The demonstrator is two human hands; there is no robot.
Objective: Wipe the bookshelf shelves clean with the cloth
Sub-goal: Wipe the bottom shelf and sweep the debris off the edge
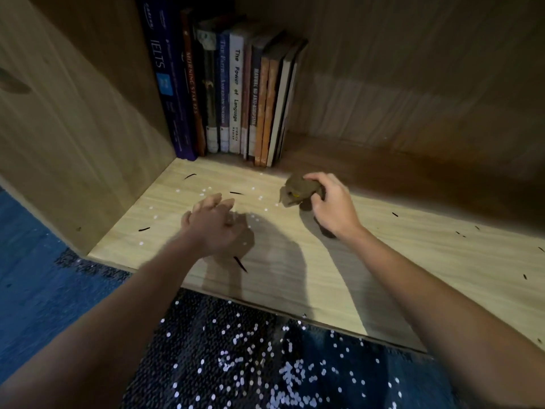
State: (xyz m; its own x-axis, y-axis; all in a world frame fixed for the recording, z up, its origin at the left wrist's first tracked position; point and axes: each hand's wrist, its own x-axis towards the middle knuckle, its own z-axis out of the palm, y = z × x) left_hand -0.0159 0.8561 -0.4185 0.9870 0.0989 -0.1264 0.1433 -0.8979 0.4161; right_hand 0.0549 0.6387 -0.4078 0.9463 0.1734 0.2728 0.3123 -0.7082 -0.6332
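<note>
We see a pale wooden shelf point(383, 261) with a row of upright books point(233, 93) at its back left. Our left hand point(218, 225) is spread low over it, fingers released. Our right hand point(333, 205) has its fingers grasping a crumpled brown cloth point(298, 190) on the shelf before the books, among white specks point(203, 190).

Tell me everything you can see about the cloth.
The cloth is a dull brown rag, soft-looking and bunched into a wad, with a small yellow spot on its front. The right hand grips it from the right, fingers curled round it. It sits low over the pale wooden shelf, in front of the right end of the row of books, a loose corner pointing left. Whether it touches the board is unclear.
</note>
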